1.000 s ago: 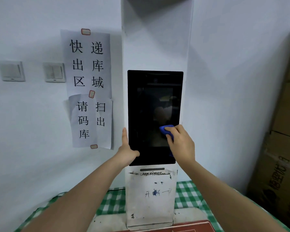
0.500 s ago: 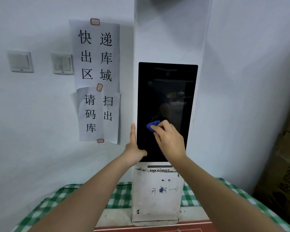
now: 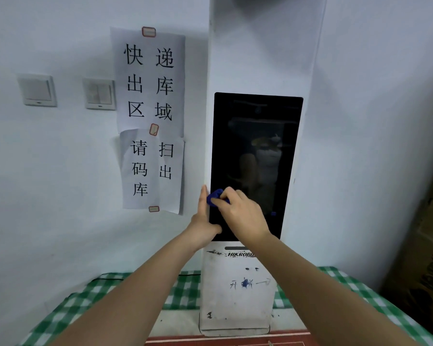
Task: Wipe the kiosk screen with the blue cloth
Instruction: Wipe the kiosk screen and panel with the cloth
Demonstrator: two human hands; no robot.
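- Blue cloth (image 3: 215, 196): bunched small, pressed against the lower left part of the screen, close to its left edge; only a wad shows above the fingers.
- Right hand (image 3: 240, 216): fingers curled round the cloth and pinching it, knuckles toward the camera, forearm reaching up from the lower right.
- Screen (image 3: 256, 146): tall dark glass panel, unlit, set in the front of the kiosk; dim reflections in its middle.
- Left hand (image 3: 204, 221): fingers straight and pointing up, laid flat along the kiosk's left edge beside the screen, thumb resting on the glass's lower left corner; holds nothing. Fingertips just beside the cloth.
- Kiosk (image 3: 238, 290): white upright column, scuffed below the screen, with a printed brand name and blue pen marks.
- Checked cloth (image 3: 185, 295): green and white, spread under the kiosk's foot.
- Paper notices (image 3: 150, 121): two sheets taped to the wall left of the kiosk, large black characters.
- Wall switches (image 3: 38, 90): further left, same wall.
- Cardboard boxes (image 3: 428, 258): stacked at the right edge.
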